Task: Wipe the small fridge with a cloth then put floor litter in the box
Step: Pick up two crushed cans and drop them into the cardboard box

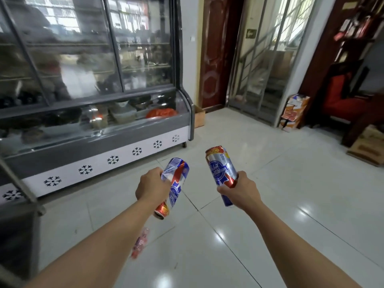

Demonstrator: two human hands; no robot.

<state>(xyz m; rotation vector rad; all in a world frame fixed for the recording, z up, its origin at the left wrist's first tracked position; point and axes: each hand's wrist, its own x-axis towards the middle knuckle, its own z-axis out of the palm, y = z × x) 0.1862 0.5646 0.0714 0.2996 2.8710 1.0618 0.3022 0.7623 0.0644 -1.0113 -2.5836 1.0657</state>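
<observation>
"Pabst Blue Ribbon" on right-hand can (222, 173)

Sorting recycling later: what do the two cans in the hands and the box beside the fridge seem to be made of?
Left can: thin metal, likely aluminium; glossy print, dented and creased. Right can: same shiny printed metal, undented. Box: looks like plain brown cardboard, matte, though it is small and partly hidden.

the floor (270, 204) is pale glossy tile with thin dark joints, catching window glare. a grey glass-fronted display fridge (104, 142) stands along its left edge. a small cardboard box (199, 116) sits in the far corner just beside the fridge's end. a printed carton (295, 113) stands by the far doorway – flattened cardboard (367, 146) lies at the right edge. a pinkish wrapper (141, 243) is near the bottom, partly hidden.
</observation>
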